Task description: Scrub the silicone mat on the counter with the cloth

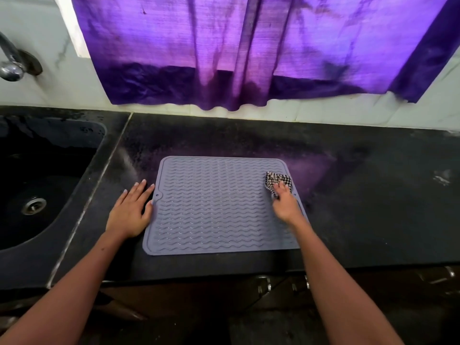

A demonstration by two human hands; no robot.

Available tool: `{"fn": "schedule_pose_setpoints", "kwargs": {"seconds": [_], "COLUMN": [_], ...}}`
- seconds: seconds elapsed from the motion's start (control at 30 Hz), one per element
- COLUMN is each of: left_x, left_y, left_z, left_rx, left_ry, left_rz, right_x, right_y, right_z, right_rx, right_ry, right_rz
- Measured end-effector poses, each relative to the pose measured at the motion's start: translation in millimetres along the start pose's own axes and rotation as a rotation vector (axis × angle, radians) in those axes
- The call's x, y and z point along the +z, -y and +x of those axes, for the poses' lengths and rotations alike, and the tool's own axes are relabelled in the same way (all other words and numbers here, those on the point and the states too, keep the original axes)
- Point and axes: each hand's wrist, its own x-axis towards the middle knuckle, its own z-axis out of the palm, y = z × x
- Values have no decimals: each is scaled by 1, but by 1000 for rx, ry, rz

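While the sink (37, 185) sits at nine o'clock, I see my left hand (132, 212) flat, fingers straight, on the desk (361, 195) touching the silicone mat's (211, 207) left edge. At the mat's three o'clock edge, my right hand (285, 202) grips the checked cloth (275, 180).

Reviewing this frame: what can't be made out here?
Head view only:
- Tap: spout cut off by the left edge.
- Cloth: near part hidden under the right hand.
- Mat: right rim partly covered by that hand and cloth; dirt or wetness unreadable.
- Left hand: mat contact unclear.
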Motion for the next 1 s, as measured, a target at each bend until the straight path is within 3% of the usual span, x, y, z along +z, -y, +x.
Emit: {"fn": "schedule_pose_setpoints", "kwargs": {"seconds": [0.07,0.13,0.23,0.33,0.4,0.5,0.7,0.87,1.0], "left_x": [-2,-2,-2,-2,-1,-1,1,-2,-2], "left_y": [0,-1,0,1,1,0,1,0,0], "left_z": [-1,-1,-1,-1,-1,-2,-2,-2,-2], "left_rx": [-2,-2,-2,2,6,4,2,-3,-2], "left_ry": [6,9,6,6,9,11,17,11,8], "left_rz": [-3,-3,-5,-4,-7,-7,-14,-28,-27], "right_x": [-16,-25,-12,25,45,55,53,25,31], "right_y": [5,16,41,45,37,33,36,61,71], "right_z": [1,-1,-15,-28,-30,-30,-30,-28,-34], "right_rx": [166,273,136,-25,-57,-61,-56,142,-56], "right_ry": [-77,-190,-238,-172,-142,-142,-126,-291,-367], "right_rz": [345,521,366,65,-178,-300,-285,354,97]}}
